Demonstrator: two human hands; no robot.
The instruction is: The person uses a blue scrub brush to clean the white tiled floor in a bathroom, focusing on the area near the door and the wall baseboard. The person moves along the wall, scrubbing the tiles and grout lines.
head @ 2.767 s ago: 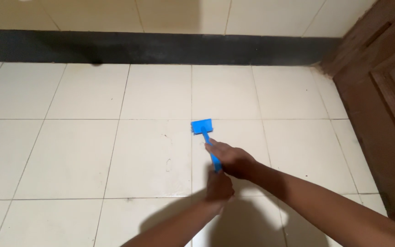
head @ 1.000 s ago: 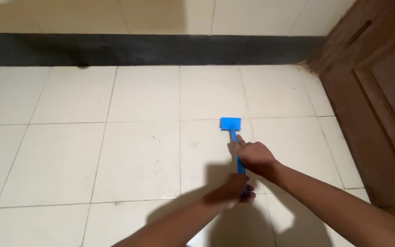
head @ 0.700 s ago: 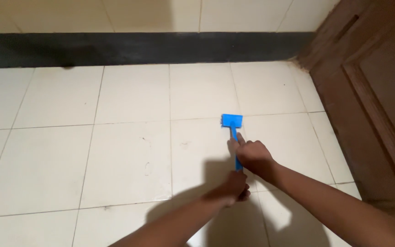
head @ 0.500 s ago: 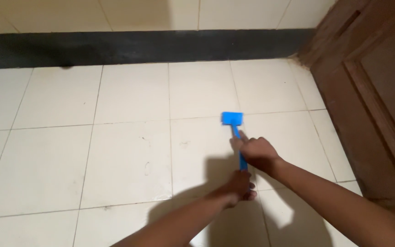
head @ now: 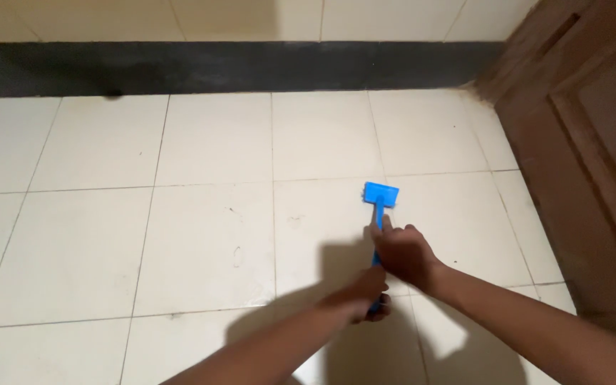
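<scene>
Here both hands were closed round one tool — a blue scraper (head: pixel 378 214) with a long handle and a flat, wide head. The right hand (head: pixel 402 253) was wrapped about the upper part of the handle, fingers curled shut, the forefinger laid straight along the shaft toward the head. The left hand (head: pixel 363 291) was closed on the lower end of the same handle, just behind and touching the right; a bit of blue showed beneath its knuckles. Both forearms reached in from the bottom edge of the view.

The scraper's head lay flat against the tiled floor (head: pixel 208 235), on a pale cream tile near the right side of the floor, close to a grout line that ran across just above it. The handle slanted back from the head to the hands. A dark shadow of the arms fell on the tiles to the left of the hands and below them.

Along the far edge of the floor ran a dark skirting band (head: pixel 237 68), with lighter wall tiles above it. At the right edge stood a brown wooden door (head: pixel 593 142) with recessed panels, well apart from the scraper's head. A few faint dark marks dotted the tiles left of the tool — small and hard to make out
</scene>
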